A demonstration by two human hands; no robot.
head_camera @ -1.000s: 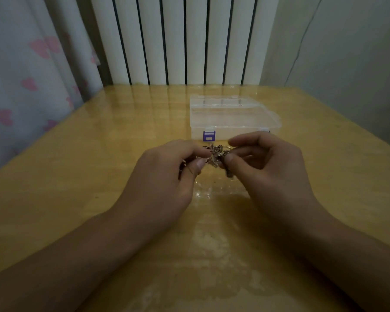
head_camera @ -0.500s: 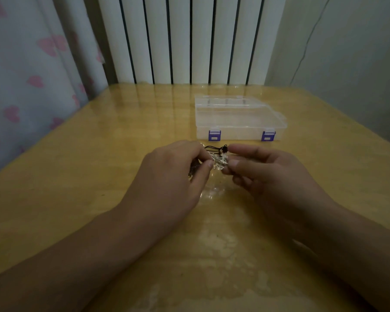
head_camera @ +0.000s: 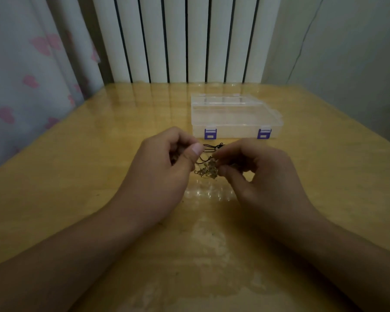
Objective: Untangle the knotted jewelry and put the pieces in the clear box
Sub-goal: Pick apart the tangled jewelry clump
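Note:
A knotted clump of jewelry (head_camera: 208,170), silvery chain mixed with thin black cord, hangs between my two hands just above the table. My left hand (head_camera: 164,170) pinches its left side, thumb tip up against the black cord. My right hand (head_camera: 261,174) pinches the right side with curled fingers. Part of the tangle is hidden inside both hands. Behind them, a short way off, the clear box (head_camera: 234,118) with two purple latches lies on the table with its lid down.
The glossy wooden table (head_camera: 77,176) runs back to a white ribbed radiator (head_camera: 185,39). A curtain with pink hearts (head_camera: 27,70) hangs along the left edge, and a plain wall stands to the right.
My hands have drawn slightly apart, and more of the black cord and chain shows between them. The view has shifted a little; the box has stayed put.

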